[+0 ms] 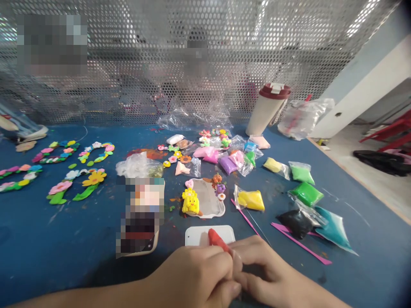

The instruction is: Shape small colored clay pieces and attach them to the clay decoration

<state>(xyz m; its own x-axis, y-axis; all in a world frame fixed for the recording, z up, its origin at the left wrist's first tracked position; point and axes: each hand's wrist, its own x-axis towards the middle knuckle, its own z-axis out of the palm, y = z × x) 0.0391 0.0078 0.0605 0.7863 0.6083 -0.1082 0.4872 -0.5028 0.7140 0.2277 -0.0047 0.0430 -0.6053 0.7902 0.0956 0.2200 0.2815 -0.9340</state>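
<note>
Close to the front of the table, my left hand (pixel 204 271) and my right hand (pixel 261 261) meet with bent fingers on a packet of red modelling clay (pixel 217 239). Clear plastic shows between the fingers, which hide the packet's lower end. Beneath it lies a white board (pixel 195 233), partly covered by my left hand. Just beyond is a wavy-edged frame (pixel 208 216) decorated with a yellow clay figure (pixel 191 202) and small purple, orange and pink clay shapes.
A phone (pixel 157 239) lies left of the board. Pink modelling tools (pixel 302 244) and several clay packets (pixel 250 199) spread to the right. Clay flower rings (pixel 96 152) sit at the left. A tumbler (pixel 266 109) stands before the perforated metal screen (pixel 135 94).
</note>
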